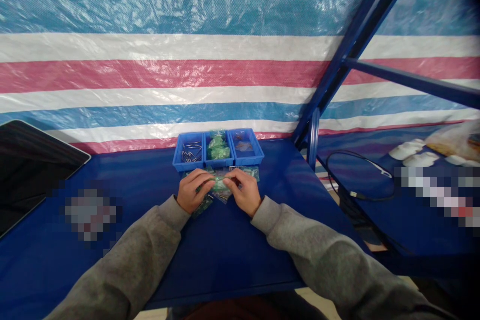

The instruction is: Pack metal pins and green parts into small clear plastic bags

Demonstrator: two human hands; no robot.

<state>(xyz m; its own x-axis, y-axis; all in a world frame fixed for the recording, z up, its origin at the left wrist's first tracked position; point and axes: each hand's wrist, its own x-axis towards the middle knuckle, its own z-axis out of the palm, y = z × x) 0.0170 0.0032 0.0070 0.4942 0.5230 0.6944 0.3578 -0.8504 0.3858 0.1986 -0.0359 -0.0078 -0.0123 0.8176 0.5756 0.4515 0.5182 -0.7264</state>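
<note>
Fingers (pixel 200 177) partly hide the green packet (pixel 219 184); the left edge crops the black panel (pixel 33 172)

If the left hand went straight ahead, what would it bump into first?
The green packet that the left hand pinches, then probably the right hand; exact depth is hard to judge.

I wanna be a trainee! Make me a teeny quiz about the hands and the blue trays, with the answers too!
1. Count: how many blue trays stand side by side just beyond the left hand and right hand?
2. True or false: the green pile lies in the middle tray.
3. Fill in: the held piece, pinched between both hands, is coloured ____.

Key:
1. Three.
2. True; the leftmost tray has thin metallic-looking pieces instead.
3. Green.
</note>
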